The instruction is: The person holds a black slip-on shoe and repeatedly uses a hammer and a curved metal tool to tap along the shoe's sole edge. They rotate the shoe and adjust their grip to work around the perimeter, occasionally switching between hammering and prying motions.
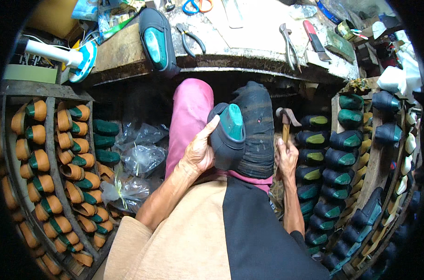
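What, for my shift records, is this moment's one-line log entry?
left hand: holding dark shoe | right hand: holding hammer, head up | bench: black-handled pliers

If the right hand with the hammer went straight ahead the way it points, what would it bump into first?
Beyond the hammer it holds, the right hand would probably meet the front edge of the workbench; depth is unclear, so it might pass underneath instead.
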A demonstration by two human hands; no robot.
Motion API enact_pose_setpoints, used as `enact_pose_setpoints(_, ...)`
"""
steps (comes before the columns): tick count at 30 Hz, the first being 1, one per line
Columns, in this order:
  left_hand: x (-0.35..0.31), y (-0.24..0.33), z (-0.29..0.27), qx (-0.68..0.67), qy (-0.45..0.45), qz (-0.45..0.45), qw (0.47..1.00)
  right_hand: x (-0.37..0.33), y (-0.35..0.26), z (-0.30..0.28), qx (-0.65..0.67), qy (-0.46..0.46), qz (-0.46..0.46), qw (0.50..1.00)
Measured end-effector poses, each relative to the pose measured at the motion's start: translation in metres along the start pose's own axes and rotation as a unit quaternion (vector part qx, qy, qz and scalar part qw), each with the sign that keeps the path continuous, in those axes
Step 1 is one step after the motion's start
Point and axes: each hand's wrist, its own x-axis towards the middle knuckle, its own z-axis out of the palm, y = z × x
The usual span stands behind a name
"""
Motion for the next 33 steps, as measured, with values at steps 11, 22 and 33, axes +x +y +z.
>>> enact_pose_setpoints(11, -0.104, -0.018, 0.062, 0.522, 0.077, 0.136, 0.839, -0.078, -0.054, 0.015, 0.044, -0.133, -0.022, 0.99)
enact_pose_setpoints(22, -0.042, -0.017, 0.06, 0.615, 0.068, 0.435, 0.654, -0.125, -0.082, -0.001, 0.179, -0.211, -0.04, 0.96)
enact_pose_setpoints(33, -0.047, -0.015, 0.054, 0.588, 0.105, 0.459, 0.658, -0.092, -0.14, 0.045, 0.009, -0.287, -0.059, 0.956)
